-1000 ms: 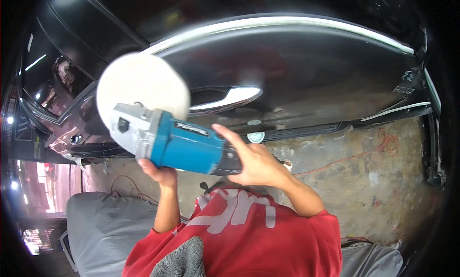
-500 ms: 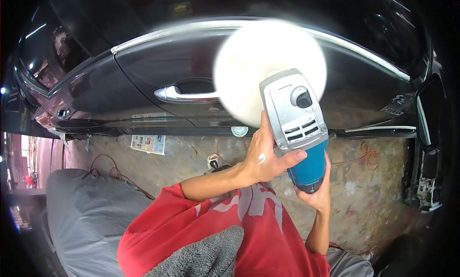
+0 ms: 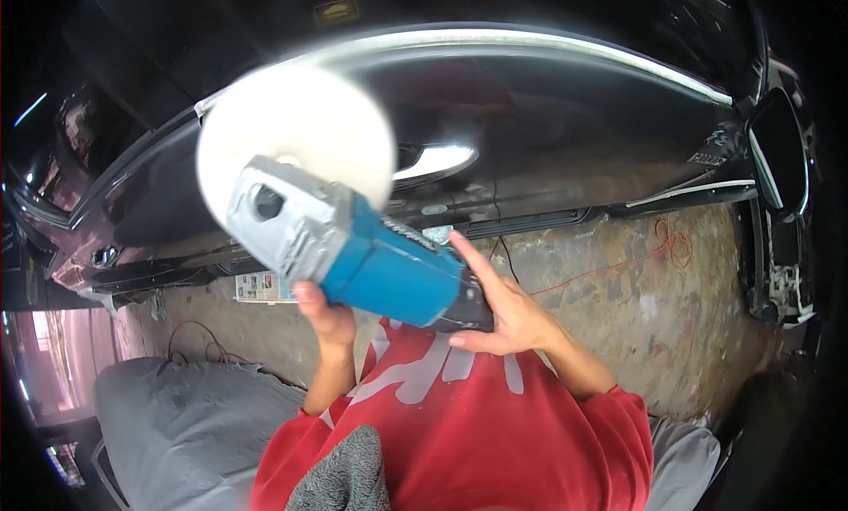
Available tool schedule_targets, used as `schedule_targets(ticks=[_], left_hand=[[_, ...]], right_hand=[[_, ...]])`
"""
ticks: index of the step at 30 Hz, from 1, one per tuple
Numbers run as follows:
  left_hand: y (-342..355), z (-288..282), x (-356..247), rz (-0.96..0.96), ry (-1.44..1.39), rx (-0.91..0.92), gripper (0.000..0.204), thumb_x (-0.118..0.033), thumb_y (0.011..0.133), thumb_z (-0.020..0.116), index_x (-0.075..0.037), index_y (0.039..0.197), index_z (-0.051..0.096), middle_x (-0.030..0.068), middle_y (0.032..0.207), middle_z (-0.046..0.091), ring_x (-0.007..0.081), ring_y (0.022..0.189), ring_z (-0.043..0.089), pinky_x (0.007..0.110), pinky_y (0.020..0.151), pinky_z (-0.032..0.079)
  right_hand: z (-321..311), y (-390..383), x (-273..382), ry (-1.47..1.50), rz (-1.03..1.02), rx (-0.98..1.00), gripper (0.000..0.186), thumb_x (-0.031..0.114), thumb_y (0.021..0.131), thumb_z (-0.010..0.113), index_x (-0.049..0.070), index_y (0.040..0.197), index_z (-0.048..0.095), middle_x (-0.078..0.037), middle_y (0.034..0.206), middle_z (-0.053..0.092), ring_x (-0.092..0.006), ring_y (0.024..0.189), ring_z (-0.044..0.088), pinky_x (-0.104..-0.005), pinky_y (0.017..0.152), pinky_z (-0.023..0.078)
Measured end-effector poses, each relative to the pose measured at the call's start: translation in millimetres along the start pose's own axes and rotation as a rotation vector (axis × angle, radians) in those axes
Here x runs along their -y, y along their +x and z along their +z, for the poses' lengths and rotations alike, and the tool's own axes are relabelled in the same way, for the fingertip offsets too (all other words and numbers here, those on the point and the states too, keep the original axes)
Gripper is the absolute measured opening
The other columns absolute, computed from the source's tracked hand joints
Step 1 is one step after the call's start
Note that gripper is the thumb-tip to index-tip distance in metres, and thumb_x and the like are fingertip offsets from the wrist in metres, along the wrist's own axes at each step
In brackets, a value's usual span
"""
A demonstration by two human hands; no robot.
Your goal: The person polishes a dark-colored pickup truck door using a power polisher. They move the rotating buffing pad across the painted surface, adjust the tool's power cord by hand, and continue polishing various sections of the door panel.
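Blue-and-grey electric polisher (image 3: 353,246) with round white wool pad (image 3: 296,149) was raised before black car door (image 3: 548,149). Left hand (image 3: 325,312) clasped body underneath; right hand (image 3: 503,308) wrapped rear handle, fingers partly spread. Probably heavy, front-weighted, rigid; pad soft.

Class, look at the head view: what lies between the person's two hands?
The polisher's blue body spans the gap between the left hand and right hand.
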State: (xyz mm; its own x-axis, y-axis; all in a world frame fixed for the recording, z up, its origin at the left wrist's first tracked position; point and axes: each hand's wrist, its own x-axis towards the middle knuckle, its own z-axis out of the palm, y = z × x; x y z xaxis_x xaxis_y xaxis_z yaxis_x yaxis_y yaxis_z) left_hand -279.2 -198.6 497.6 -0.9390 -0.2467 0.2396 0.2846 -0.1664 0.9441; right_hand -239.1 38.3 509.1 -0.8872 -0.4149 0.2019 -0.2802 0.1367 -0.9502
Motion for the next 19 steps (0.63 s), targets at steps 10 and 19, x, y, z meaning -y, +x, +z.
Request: schedule_targets(ticks=[10,19], left_hand=[[-37,19,49,-0.139,-0.132,-0.275,0.075,-0.057,0.088,0.044,0.002,0.134,0.034,0.0140,0.127,0.048,0.0259,0.114,0.050,0.039,0.096,0.040],[-76,179,14,-0.131,0.090,0.381,0.093,-0.041,0.081,0.065,0.007,0.140,0.012,0.0222,0.141,0.028,0.0284,0.131,0.029,0.037,0.108,0.022]], right_hand=[[-45,-27,-14,-0.052,0.027,0.112,0.091,0.034,0.077,0.068,0.004,0.145,0.015,-0.024,0.128,0.049,-0.0417,0.113,0.052,-0.0406,0.096,0.041],[-138,-133,-15,0.066,0.274,-0.134,0.107,0.061,0.076,0.063,-0.006,0.142,0.013,-0.026,0.137,0.038,-0.0353,0.129,0.038,-0.0417,0.106,0.030]])
